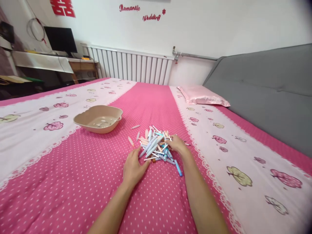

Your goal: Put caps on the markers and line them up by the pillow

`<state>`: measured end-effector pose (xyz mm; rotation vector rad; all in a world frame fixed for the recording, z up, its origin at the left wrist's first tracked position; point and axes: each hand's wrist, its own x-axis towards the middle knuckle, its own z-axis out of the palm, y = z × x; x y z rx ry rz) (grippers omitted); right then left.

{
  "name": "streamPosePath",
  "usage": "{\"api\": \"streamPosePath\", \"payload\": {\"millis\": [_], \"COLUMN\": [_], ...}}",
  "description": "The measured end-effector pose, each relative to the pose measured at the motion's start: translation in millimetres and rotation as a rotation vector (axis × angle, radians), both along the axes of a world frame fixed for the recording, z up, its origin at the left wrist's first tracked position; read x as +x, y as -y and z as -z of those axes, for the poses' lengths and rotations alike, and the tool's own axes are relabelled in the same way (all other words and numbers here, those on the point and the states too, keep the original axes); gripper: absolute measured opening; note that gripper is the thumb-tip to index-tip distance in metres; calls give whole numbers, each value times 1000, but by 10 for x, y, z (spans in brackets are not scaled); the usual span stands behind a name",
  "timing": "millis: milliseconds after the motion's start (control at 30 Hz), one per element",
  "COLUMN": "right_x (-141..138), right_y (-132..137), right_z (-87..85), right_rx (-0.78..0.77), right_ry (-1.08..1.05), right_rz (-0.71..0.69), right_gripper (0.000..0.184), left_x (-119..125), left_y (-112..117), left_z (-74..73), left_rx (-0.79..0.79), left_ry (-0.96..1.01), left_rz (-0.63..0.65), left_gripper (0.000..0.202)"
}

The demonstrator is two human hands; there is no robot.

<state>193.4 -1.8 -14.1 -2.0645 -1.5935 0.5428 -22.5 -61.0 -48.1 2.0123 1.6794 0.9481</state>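
A heap of several pastel pens and pen caps (156,144) lies on the pink dotted bedspread (80,182). My left hand (133,169) rests flat at the heap's near left edge, fingers together and stretched toward the pens, holding nothing I can see. My right hand (177,144) sits at the heap's right side with its fingers curled into the pens; what they grip is hidden. A blue pen (178,168) lies loose by my right wrist. A few caps (135,126) lie scattered beyond the heap.
A beige plastic basin (98,118) stands on the bed left of and beyond the heap. A pink pillow (203,96) lies near the grey headboard (270,87) at right. A radiator (129,66) and a desk with a monitor (60,39) stand past the bed.
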Motion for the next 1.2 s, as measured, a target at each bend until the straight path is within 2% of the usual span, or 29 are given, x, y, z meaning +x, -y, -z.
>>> {"api": "streamPosePath", "payload": {"millis": [133, 267, 400, 600, 833, 900, 1067, 1200], "right_x": [58, 135, 199, 281, 205, 164, 89, 60], "right_y": [41, 115, 141, 130, 140, 131, 69, 23], "right_z": [-41, -122, -122, -65, -156, -160, -67, 20], "right_rx": [5, -9, -19, -41, -1, 42, 206, 266], "right_ry": [73, 64, 45, 76, 178, 171, 126, 125], "right_rz": [-41, -70, -91, -31, 86, 50, -157, -219], "right_gripper": [29, 34, 38, 36, 33, 37, 45, 46], "left_x": [-15, -16, -15, -16, -15, -15, -13, -2], "left_y": [1, 15, 27, 32, 37, 40, 45, 58], "left_z": [51, 75, 86, 96, 93, 97, 95, 62], "left_rx": [31, 24, 30, 45, 45, 41, 24, 16], "left_ry": [-47, -33, -13, -22, -43, -47, -36, -24], "left_rz": [20, 8, -9, -9, -4, -8, 1, 12], "left_gripper": [44, 41, 39, 39, 38, 37, 38, 37]}}
